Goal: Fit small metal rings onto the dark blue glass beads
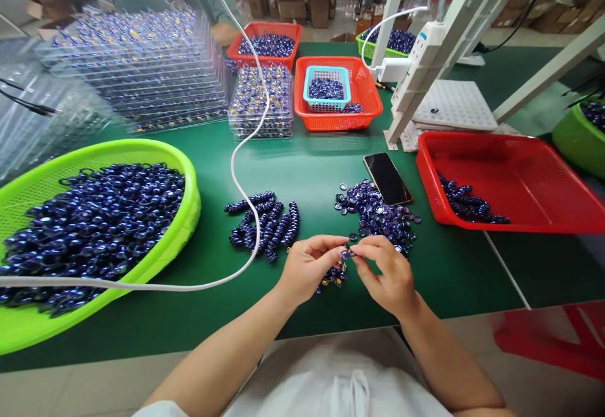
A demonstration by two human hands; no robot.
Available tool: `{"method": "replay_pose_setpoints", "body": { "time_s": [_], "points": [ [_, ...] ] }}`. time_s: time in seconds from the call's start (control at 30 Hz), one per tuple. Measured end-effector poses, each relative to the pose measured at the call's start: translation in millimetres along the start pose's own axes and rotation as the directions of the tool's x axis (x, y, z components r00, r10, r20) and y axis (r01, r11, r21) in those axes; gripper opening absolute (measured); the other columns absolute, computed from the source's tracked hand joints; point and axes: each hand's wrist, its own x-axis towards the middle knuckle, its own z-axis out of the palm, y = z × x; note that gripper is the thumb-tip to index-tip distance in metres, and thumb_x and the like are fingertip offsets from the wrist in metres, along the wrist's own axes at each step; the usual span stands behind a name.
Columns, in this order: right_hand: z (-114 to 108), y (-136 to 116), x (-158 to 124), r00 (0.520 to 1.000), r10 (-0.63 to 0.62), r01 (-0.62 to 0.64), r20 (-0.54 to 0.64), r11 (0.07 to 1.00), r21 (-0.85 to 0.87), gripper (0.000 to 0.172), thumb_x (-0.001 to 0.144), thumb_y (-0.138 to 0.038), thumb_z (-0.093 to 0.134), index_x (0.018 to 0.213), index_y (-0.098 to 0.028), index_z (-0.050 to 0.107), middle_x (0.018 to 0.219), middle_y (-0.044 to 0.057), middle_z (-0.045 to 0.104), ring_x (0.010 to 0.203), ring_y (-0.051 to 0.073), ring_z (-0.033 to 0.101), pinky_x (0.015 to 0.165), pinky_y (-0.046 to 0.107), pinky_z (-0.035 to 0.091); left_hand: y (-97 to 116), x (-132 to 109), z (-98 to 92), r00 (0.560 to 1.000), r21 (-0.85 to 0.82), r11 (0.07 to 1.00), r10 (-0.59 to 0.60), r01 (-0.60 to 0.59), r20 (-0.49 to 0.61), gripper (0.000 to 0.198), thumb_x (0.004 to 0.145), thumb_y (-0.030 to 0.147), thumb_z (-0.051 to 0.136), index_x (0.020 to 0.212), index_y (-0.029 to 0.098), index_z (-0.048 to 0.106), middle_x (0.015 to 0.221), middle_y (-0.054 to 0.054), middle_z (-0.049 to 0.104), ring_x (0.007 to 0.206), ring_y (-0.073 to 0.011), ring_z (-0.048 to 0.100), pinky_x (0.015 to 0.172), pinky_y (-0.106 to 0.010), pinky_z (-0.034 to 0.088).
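My left hand [309,266] pinches a short strand of dark blue beads [334,274] that hangs down from its fingers onto the green table [312,171]. My right hand [385,275] pinches one small blue bead [346,254] against the strand's top end. The two hands meet fingertip to fingertip. Just beyond them lies a loose heap of flat blue beads [378,212]. To the left of the heap lie several finished bead strands [265,222].
A lime basket [28,190] full of blue strands sits at left, with a white cable [236,177] across it. A red tray [520,177] is at right, a phone [387,177] beside the heap. Clear stacked trays [142,64] and orange baskets [338,118] stand behind. Another person sits across the table.
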Motion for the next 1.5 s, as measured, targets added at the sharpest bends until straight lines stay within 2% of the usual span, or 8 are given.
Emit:
{"method": "replay_pose_setpoints", "body": {
  "time_s": [0.33, 0.53, 1.0, 1.23, 1.37, 1.5],
  "points": [
    [-0.3, 1.0, -1.2, 0.999, -0.038, 0.038, -0.004, 0.997, -0.073, 0.036, 0.084, -0.004, 0.061, 0.114, -0.024, 0.059, 0.095, 0.007, 0.067, 0.089, 0.02, 0.067, 0.077, 0.035, 0.059, -1.9, -2.4, 0.8, 0.998, 0.046, 0.996, 0.07, -0.07, 0.005, 0.018, 0.07, 0.024, 0.08, 0.087, 0.018, 0.08, 0.081, -0.005, 0.078, 0.072, -0.0168, 0.07, 0.066, -0.024, 0.056],
    [-0.5, 0.8, 0.0, 0.999, -0.035, 0.034, -0.013, 0.995, -0.091, 0.033, 0.086, -0.006, 0.059, 0.114, -0.025, 0.059, 0.094, 0.006, 0.068, 0.088, 0.019, 0.067, 0.076, 0.034, 0.059, -1.8, -3.2, 0.5, 0.993, 0.095, 0.989, 0.114, -0.116, 0.021, 0.017, 0.072, 0.023, 0.078, 0.088, 0.018, 0.08, 0.079, -0.005, 0.076, 0.069, -0.0159, 0.068, 0.061, -0.023, 0.055],
    [-1.2, 0.6, -0.6, 1.0, -0.028, 0.028, 0.002, 0.994, -0.105, 0.029, 0.087, -0.006, 0.059, 0.11, -0.023, 0.059, 0.095, 0.007, 0.069, 0.089, 0.019, 0.067, 0.076, 0.036, 0.058, -1.2, -2.0, 1.4, 0.988, 0.074, 0.986, 0.151, -0.152, 0.028, 0.016, 0.072, 0.016, 0.078, 0.087, 0.02, 0.08, 0.083, -0.004, 0.077, 0.075, -0.0141, 0.069, 0.068, -0.02, 0.056],
    [0.4, 0.9, -2.6, 1.0, -0.03, 0.029, -0.006, 0.994, -0.103, 0.029, 0.085, -0.004, 0.06, 0.109, -0.021, 0.058, 0.094, 0.008, 0.068, 0.089, 0.02, 0.066, 0.077, 0.036, 0.057, -4.0, -3.2, 0.1, 0.982, 0.121, 0.975, 0.179, -0.185, 0.055, 0.015, 0.074, 0.018, 0.076, 0.089, 0.018, 0.08, 0.082, -0.005, 0.074, 0.072, -0.0151, 0.068, 0.065, -0.022, 0.056],
    [1.3, 0.1, -1.2, 1.0, 0.008, -0.009, -0.007, 0.998, -0.055, 0.028, 0.086, -0.004, 0.058, 0.108, -0.022, 0.058, 0.095, 0.007, 0.067, 0.091, 0.02, 0.066, 0.079, 0.035, 0.056, -4.5, -3.2, 2.2, 0.979, 0.098, 0.975, 0.197, -0.202, 0.056, 0.013, 0.073, 0.018, 0.077, 0.086, 0.018, 0.08, 0.081, -0.006, 0.074, 0.071, -0.0157, 0.068, 0.063, -0.023, 0.056],
    [1.0, -1.6, 2.2, 0.987, 0.159, -0.159, 0.006, 0.985, 0.069, 0.022, 0.087, -0.006, 0.057, 0.102, -0.022, 0.059, 0.091, 0.004, 0.064, 0.08, 0.016, 0.063, 0.072, 0.03, 0.054, -7.3, -2.3, 3.2, 0.977, 0.116, 0.97, 0.213, -0.214, 0.022, 0.013, 0.072, 0.018, 0.078, 0.084, 0.018, 0.08, 0.079, -0.006, 0.075, 0.07, -0.0163, 0.069, 0.064, -0.023, 0.057]
  ]
}}
